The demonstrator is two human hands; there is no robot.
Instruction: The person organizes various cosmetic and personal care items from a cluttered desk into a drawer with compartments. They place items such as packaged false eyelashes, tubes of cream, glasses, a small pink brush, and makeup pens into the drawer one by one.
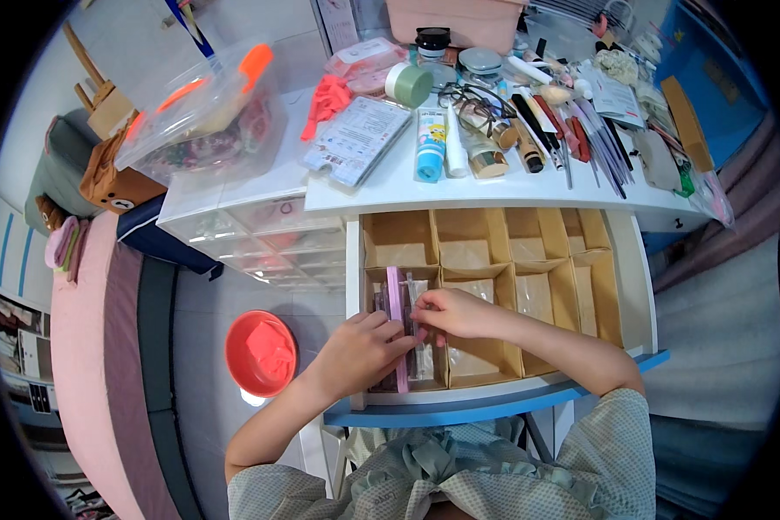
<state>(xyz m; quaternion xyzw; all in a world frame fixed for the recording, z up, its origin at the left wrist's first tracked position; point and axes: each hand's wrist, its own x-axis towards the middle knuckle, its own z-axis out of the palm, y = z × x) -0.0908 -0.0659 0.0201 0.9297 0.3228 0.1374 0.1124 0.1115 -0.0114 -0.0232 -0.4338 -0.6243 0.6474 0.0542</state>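
An open drawer (637,286) is fitted with cardboard dividers (478,268) that form several compartments. In the front left compartment, flat clear plastic cases (420,356) and a purple flat case (396,299) stand on edge. My left hand (367,351) lies over the purple case, its fingers reaching across to the clear cases. My right hand (452,313) is at the clear cases just to the right, fingertips bent against them. The fingertips of both hands come close together, and whether either one grips a case cannot be made out.
Behind the drawer, the white desktop (377,195) holds brushes, tubes, eyeglasses (484,104) and a green-lidded jar (409,86). Clear plastic drawers (266,240) stand at the left, with a clear bin (234,130) on top. A red basin (234,364) with a cloth is on the floor.
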